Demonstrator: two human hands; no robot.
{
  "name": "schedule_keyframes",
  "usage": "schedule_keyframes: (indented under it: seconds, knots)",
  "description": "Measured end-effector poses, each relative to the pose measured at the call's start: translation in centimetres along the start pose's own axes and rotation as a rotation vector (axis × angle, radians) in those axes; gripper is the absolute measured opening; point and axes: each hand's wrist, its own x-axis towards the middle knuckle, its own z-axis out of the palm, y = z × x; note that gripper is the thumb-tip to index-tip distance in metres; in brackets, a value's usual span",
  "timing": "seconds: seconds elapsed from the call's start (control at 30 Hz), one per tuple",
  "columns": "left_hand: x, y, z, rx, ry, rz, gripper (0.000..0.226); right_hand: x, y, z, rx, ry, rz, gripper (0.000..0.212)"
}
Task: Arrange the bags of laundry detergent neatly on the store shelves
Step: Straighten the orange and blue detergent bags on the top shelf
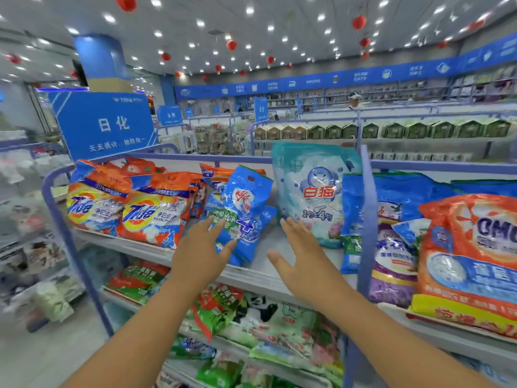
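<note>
Now both bare arms reach forward over the top shelf. The left hand (202, 243) is open with fingers spread; its fingertips touch the front of the small blue plastic detergent bag with a red emblem (246, 212), which leans tilted at about 11 o'clock from the hand. The right hand (300, 257) is open too, palm down, holding nothing, just before the tall pale-blue plastic bag with a cat picture (313, 191), which stands almost upright at 12 o'clock.

To do this step well, I think the left hand should close around the sides of the small blue bag and set it straight, while the right hand steadies the tall bag so that it does not fall into the free gap between them. The bags are soft and slippery, so a grip low on the body looks safer than one at the top edge.

At 10 o'clock lie the orange shiny bags with a yellow round logo (134, 208), leaning in a row. At 2 o'clock a blue metal shelf divider (366, 219) stands between this section and the big orange bag with a white starburst (470, 253); it limits movement to the right. Farther, at 11 o'clock, a blue sign board (107, 126) rises behind the white metal shelf (260, 273).
</note>
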Motion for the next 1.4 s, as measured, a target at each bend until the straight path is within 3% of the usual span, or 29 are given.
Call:
schedule_keyframes:
  seconds: [0.13, 0.33, 0.4, 0.53, 0.63, 0.7, 0.77, 0.87, 1.07, 1.17, 1.4]
  knots:
    - [4.8, -5.2, 0.9, -0.075, -0.036, 0.015, 0.064, 5.6, -0.7, 4.1, 0.076, 0.000, 0.169, 0.075]
    - [11.3, -12.2, 3.3, -0.381, -0.125, -0.023, 0.055, 14.1, -2.2, 10.2, 0.361, 0.151, 0.441, 0.061]
    - [13.2, -13.5, 4.4, -0.520, -0.212, -0.075, 0.054, 16.0, -2.3, 11.3, 0.414, 0.230, 0.489, 0.062]
    - [16.1, -14.4, 6.5, -0.639, -0.415, -0.154, 0.055, 18.1, -2.5, 12.7, 0.643, 0.276, 0.593, 0.035]
    - [17.3, -14.0, 7.0, -0.585, -0.599, -0.171, 0.062, 18.8, -0.5, 13.1, 0.738, 0.336, 0.680, 0.056]
    - [17.6, -13.8, 6.8, -0.658, -0.654, -0.182, 0.065, 18.3, 0.6, 12.4, 0.828, 0.384, 0.751, 0.041]
    - [17.7, -13.6, 6.7, -0.802, -0.703, -0.201, 0.050, 17.4, 1.6, 11.5, 0.844, 0.408, 0.803, 0.030]
    - [17.9, -13.1, 7.5, -0.939, -0.764, -0.226, 0.026, 15.8, 2.9, 10.6, 0.853, 0.499, 0.802, 0.031]
    - [17.8, -11.8, 9.1, -1.223, -0.598, -0.360, 0.034, 13.6, 2.9, 9.2, 0.854, 0.660, 0.741, 0.027]
    - [17.8, -11.1, 8.0, -1.208, -0.385, -0.271, 0.015, 12.9, 1.5, 8.0, 0.841, 0.699, 0.688, 0.023]
    - [17.7, -10.5, 3.9, -1.202, 0.046, -0.018, 0.029, 11.3, -0.5, 6.8, 0.643, 0.725, 0.553, 0.040]
